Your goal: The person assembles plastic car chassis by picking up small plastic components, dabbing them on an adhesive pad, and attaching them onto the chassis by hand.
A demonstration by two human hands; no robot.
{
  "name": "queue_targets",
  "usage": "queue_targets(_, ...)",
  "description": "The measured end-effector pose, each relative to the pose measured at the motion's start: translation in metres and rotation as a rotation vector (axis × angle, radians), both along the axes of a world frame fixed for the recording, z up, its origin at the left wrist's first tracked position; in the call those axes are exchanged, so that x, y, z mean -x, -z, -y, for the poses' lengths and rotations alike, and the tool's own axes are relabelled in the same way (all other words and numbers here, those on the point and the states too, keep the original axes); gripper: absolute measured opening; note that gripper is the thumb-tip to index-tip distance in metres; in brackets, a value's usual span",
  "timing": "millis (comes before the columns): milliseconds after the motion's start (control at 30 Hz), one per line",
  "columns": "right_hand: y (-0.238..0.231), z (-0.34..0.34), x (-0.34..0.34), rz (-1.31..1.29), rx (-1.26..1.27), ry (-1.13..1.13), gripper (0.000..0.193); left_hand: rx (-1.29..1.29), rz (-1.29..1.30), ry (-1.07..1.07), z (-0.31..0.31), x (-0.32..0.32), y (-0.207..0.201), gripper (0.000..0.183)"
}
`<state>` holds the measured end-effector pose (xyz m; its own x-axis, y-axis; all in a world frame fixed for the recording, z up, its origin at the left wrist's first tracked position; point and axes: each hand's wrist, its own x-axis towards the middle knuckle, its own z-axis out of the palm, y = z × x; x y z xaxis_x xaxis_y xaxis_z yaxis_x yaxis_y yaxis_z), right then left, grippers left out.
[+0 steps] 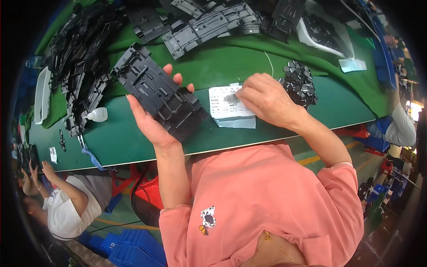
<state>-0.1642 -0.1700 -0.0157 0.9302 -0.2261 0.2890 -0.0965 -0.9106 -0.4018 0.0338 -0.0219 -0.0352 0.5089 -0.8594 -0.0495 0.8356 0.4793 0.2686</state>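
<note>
My left hand (153, 127) grips a long black moulded plastic part (153, 89) by its edges. The part is tilted above the table, its ribbed face toward me. My right hand (271, 100) is over the right side of a stack of printed white paper slips (220, 104), fingers bent together; anything between the fingertips is hidden. A dark grey smudge or small piece lies on the top slip beside those fingers. Just right of my right hand is a heap of small flat black pieces (300, 84).
Stacked black plastic parts (209, 29) fill the far side and the left of the green table (129, 144). A white bin (318, 42) of black pieces stands far right, near a pale blue paper (352, 65). A white bottle (98, 115) lies left. Another person (73, 200) works at lower left.
</note>
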Motion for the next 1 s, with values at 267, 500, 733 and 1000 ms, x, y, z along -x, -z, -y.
queue_targets(267,-0.013,-0.003,0.002,0.013,-0.501,0.168,0.01,0.057,-0.068,0.014,-0.004,0.0,-0.001,0.067)
queue_targets(500,-0.025,-0.004,0.001,0.007,-1.169,0.288,0.01,0.708,0.154,0.396,-0.045,0.011,-0.075,0.055)
queue_targets(733,-0.023,0.002,0.013,0.029,-1.277,0.363,0.016,0.935,0.356,0.787,-0.025,0.016,-0.134,0.102)
queue_targets(1000,-0.019,-0.003,0.011,0.043,-1.318,0.349,0.017,0.907,0.384,0.719,-0.047,0.007,-0.142,0.092)
